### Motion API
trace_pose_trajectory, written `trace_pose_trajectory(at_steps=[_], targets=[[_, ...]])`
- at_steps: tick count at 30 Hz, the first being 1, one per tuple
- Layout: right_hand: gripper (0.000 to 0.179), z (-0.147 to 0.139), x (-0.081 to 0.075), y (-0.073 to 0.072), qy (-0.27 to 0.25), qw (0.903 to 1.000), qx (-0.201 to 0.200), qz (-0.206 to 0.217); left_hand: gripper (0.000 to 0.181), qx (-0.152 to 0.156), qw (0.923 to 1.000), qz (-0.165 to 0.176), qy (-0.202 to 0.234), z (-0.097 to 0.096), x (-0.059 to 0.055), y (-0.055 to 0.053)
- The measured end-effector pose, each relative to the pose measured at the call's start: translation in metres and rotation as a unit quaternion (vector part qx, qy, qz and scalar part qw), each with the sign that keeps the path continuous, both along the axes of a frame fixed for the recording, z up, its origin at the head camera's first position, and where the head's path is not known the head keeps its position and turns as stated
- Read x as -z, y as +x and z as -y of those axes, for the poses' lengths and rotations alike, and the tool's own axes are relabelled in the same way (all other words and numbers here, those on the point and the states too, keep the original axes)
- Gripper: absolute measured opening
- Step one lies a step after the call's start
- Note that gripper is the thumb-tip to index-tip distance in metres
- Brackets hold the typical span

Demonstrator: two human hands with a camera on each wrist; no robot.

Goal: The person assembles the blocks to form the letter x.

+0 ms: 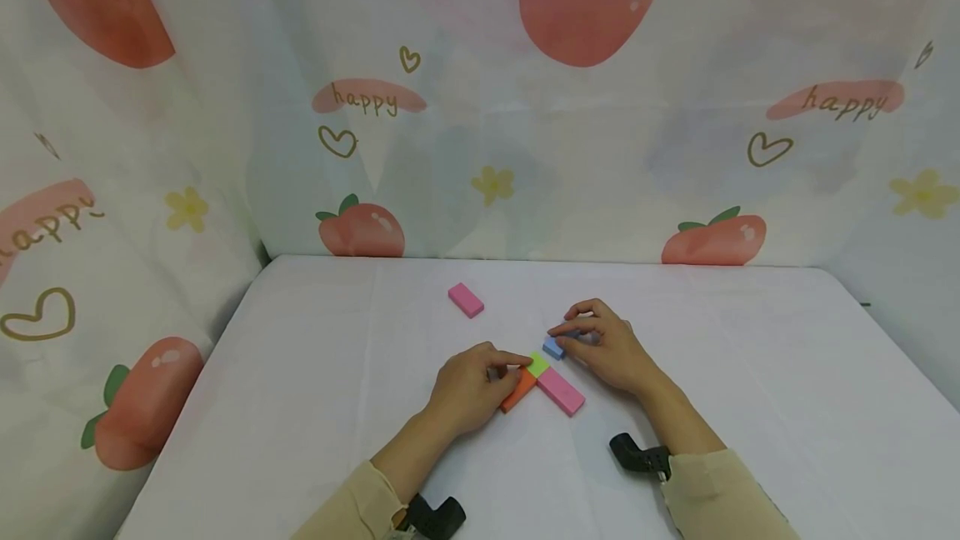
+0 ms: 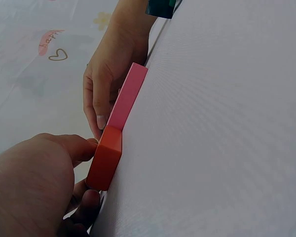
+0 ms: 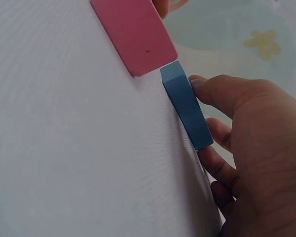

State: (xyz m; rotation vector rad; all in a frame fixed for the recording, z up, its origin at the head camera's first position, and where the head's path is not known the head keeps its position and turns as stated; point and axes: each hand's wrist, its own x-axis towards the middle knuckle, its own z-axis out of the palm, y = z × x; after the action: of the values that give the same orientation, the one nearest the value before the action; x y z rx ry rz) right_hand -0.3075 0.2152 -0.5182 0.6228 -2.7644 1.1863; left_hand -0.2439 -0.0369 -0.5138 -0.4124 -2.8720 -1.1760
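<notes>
White cloth (image 1: 300, 390) covered the table under my work. My right hand (image 1: 609, 352) pinched the blue block (image 3: 187, 106) between thumb and fingers, just beside the green block (image 1: 537, 364), with a slim gap between the two; whether the blue one's underside met the cloth, I could not tell. My left hand (image 1: 467, 388) had its thumb and fingers closed about the orange block (image 2: 104, 160), the index fingertip reaching the green one. Orange and green touched, and from that corner the near pink block (image 1: 561, 391) ran off toward my right side, lying flat. Farther out, near the table's back edge, the far pink block (image 1: 467, 300) lay alone, well apart from both hands. Black devices sat at my wrists, next to my beige sleeves. Behind it all hung a pale drape (image 1: 585, 173) printed with red fruit, yellow flowers, hearts and "happy".
</notes>
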Motion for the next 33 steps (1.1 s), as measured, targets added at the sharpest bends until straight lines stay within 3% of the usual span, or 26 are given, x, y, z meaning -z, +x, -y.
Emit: trace_pose_trajectory(at_steps=[33], targets=[[0.016, -0.0004, -0.0019, 0.0005, 0.002, 0.9999, 0.005, 0.009, 0.023, -0.006, 1.0000, 0.007, 0.002, -0.0017, -0.0011, 0.0006]])
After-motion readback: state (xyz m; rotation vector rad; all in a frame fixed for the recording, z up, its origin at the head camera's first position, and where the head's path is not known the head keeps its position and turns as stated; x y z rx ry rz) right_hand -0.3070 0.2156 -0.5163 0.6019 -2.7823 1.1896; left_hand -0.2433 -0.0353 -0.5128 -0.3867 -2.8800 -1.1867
